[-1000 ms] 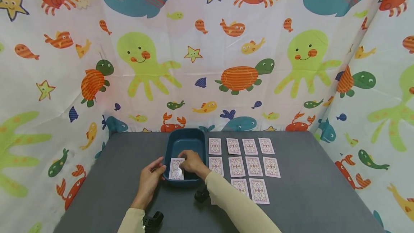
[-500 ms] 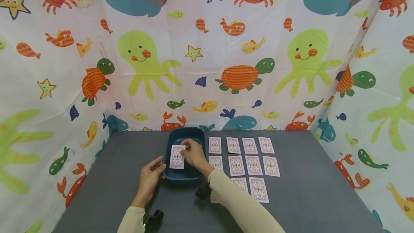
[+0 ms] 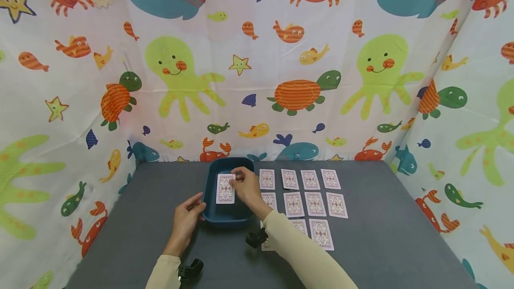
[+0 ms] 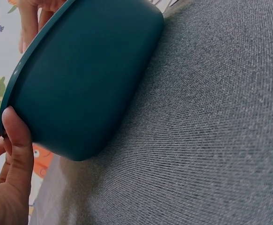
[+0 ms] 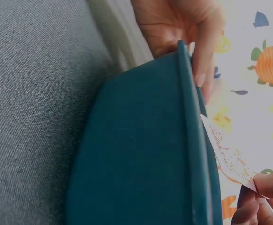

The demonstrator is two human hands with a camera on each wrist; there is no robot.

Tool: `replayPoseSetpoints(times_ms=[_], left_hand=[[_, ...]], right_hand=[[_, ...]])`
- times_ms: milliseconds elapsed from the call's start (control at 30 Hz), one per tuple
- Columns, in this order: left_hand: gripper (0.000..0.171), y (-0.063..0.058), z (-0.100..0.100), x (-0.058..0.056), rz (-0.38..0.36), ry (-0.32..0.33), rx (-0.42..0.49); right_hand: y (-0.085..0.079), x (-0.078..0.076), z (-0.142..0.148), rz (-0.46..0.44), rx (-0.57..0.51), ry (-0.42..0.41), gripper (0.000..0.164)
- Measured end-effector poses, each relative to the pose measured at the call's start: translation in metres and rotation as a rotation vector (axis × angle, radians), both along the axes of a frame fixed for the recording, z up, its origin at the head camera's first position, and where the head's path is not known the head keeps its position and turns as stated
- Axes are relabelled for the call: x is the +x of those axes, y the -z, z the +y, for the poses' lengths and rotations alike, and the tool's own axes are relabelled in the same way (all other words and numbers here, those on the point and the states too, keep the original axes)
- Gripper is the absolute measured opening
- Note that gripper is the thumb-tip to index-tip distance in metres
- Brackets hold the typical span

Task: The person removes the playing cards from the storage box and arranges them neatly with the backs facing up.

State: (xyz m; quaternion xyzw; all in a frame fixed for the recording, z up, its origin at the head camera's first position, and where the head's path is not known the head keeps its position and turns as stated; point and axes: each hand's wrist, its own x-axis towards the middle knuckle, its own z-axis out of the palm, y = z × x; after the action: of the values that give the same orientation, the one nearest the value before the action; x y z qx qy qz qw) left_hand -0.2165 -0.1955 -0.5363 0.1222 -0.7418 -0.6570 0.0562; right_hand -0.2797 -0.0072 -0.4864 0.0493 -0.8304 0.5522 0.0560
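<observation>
My right hand (image 3: 247, 187) pinches a playing card (image 3: 225, 189) by its upper right edge, patterned back showing. In the head view the card overlaps the inside of a dark teal plastic bin (image 3: 218, 223). The right wrist view shows the card (image 5: 227, 152) tilted just beyond the bin's rim, between thumb and fingers (image 5: 269, 185). At the bin's left side, my left hand (image 3: 186, 222) grips the rim. Its thumb (image 4: 18, 129) presses the outer wall of the bin (image 4: 80, 79) in the left wrist view, with the fingers on the other side of the rim.
Right of the bin, several playing cards (image 3: 315, 204) lie face down in rows on the grey table (image 3: 381, 240). My right forearm (image 3: 305, 253) covers part of the nearest row. Behind the table hangs a curtain (image 3: 257, 92) printed with sea animals.
My right hand has lifted the card from low in the bin, moving it away from me and slightly right. The left hand has stayed at the bin's left rim.
</observation>
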Motion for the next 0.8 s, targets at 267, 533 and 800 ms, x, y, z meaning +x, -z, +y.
replayPoseSetpoints(times_ms=[267,533,800], left_hand=[[0.042,-0.002,0.001,0.001,-0.001,-0.011,-0.004],[0.041,-0.002,0.002,0.001,0.0,0.0,-0.006],[0.042,-0.003,0.0,0.004,-0.005,0.011,0.008]], right_hand=[[-0.008,0.006,0.011,-0.02,-0.053,0.014,0.021],[-0.01,0.019,0.028,-0.048,-0.109,0.015,0.023],[-0.006,0.031,0.048,-0.067,-0.109,0.002,0.026]])
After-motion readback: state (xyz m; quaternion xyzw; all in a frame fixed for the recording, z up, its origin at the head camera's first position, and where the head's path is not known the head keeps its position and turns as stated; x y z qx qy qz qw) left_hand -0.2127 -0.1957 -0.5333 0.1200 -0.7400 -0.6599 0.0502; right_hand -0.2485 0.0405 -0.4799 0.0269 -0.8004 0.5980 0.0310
